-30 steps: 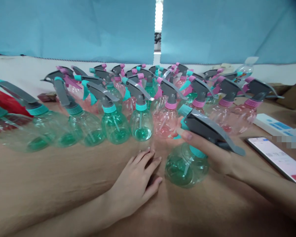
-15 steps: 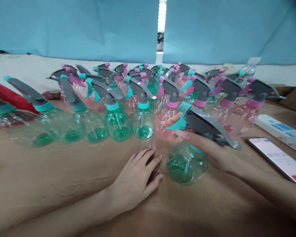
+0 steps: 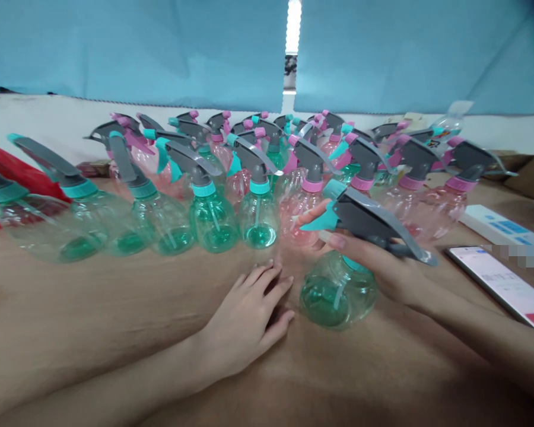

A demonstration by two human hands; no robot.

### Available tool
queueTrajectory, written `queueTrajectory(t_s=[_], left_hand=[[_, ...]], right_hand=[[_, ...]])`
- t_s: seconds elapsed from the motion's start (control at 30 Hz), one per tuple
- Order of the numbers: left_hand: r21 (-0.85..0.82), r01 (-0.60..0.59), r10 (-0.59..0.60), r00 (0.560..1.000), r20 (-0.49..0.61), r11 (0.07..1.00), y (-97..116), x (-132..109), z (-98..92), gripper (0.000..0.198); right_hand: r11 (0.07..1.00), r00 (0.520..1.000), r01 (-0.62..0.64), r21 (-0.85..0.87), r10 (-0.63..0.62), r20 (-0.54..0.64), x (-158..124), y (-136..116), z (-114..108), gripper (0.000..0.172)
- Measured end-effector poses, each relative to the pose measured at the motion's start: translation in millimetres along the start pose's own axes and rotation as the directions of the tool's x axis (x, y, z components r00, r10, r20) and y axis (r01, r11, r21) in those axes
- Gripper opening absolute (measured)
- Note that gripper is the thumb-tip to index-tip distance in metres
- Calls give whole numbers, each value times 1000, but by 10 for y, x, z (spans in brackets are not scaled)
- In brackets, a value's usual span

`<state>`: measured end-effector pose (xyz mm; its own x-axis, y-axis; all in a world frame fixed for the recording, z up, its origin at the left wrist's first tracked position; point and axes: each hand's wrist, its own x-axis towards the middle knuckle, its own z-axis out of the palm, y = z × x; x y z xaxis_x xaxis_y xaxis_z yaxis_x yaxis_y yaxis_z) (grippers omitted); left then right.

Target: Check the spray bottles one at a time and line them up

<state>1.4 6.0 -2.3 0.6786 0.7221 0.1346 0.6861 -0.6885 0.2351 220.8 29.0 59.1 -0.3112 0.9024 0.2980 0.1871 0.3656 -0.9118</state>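
My right hand (image 3: 382, 261) is closed round the neck of a green spray bottle (image 3: 327, 299), below its grey and teal spray head. The bottle is clear green plastic with a pale tube inside, and it stands slightly tilted at the tabletop. My left hand (image 3: 251, 317) lies on the table (image 3: 115, 332) to the left of this bottle, fingers stretched out and holding nothing. Beyond it stand another green spray bottle (image 3: 258, 222) with a teal collar and a pink spray bottle (image 3: 298, 222), partly hidden by my right fingers.
Several more green and pink spray bottles fill rows behind, with a green one (image 3: 162, 225) at left. A phone (image 3: 501, 284) and a white-blue box (image 3: 498, 225) lie at right. A red bag (image 3: 18, 178) is at far left, and a blue curtain (image 3: 137, 53) hangs behind.
Both hands and the held spray bottle stay almost where they were. The view has shifted very slightly.
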Motion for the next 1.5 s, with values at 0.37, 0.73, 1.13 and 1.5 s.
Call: queueTrajectory(t_s=[0.37,0.73,1.13,1.5], left_hand=[[26,-8,7,999,34,1000,1,10,-27,45],[33,-11,10,1000,24,999,-13,-1,-19,45],[17,-16,16,1000,15,1000,-10,2,-23,44],[33,-6,4,999,42,999,6,8,-32,45]], right_hand=[[998,998,30,-49,-33,-57,5,-142,22,10],[999,999,38,38,-37,-30,47,-79,55,23],[1000,1000,6,-5,-6,-28,10,-62,33,16],[999,999,-48,11,47,5,-13,-39,15,18]])
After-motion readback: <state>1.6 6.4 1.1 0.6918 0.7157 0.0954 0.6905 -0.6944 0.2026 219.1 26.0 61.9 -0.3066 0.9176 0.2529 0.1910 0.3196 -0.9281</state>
